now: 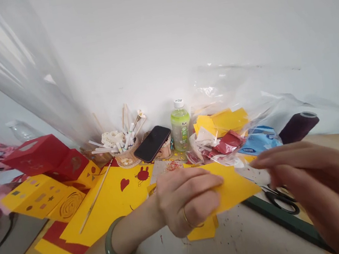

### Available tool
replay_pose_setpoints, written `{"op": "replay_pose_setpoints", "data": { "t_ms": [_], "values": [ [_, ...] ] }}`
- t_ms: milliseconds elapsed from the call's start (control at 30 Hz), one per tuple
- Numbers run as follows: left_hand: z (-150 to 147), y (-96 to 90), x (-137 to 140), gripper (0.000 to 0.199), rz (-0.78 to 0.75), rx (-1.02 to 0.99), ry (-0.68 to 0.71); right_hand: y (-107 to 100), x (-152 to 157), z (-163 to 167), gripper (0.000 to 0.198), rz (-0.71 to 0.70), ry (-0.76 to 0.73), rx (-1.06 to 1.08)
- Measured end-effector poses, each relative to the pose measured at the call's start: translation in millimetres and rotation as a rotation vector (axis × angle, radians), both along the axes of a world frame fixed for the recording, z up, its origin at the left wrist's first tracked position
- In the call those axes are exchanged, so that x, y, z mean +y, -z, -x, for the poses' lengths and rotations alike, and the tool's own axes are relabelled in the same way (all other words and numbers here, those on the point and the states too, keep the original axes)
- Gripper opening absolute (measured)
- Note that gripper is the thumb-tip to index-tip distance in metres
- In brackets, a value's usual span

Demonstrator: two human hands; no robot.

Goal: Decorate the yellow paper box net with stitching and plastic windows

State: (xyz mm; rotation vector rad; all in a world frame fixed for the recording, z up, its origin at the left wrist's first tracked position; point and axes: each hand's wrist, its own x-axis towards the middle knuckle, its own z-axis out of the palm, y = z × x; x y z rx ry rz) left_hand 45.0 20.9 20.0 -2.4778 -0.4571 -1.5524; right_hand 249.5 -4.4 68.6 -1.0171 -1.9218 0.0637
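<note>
Right fingers (296, 157) hover parted; left fingers (202, 206) grip yellow paper (236, 189).

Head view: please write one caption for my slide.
The left grip holds yellow paper; the right grip hovers nearby, a green bottle standing behind.

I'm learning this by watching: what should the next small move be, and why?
Probably bring the right hand in to steady the free corner of the yellow paper. The left hand grips only the opposite side, while the right hand's fingers look close to that corner, apparently not touching it.
</note>
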Motion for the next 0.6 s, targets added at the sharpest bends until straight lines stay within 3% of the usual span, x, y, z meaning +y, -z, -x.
{"op": "replay_pose_setpoints", "data": {
  "t_ms": [133,200,433,600],
  "values": [
    [0,-2.5,-10,0.014,0.277,0.090,-0.105,-2,14,12,0.006,0.075,-0.230,-0.109],
    [-1,-6.8,-16,0.014,0.334,0.073,-0.130,-2,17,15,0.007,0.110,-0.312,-0.171],
    [-1,-9.9,-17,0.014,0.371,-0.018,-0.022,-1,13,13,0.008,0.054,-0.349,-0.202],
    [-2,0.2,-20,0.015,0.492,-0.119,-0.090,-2,11,14,0.011,0.039,-0.387,-0.212]
  ]
}}
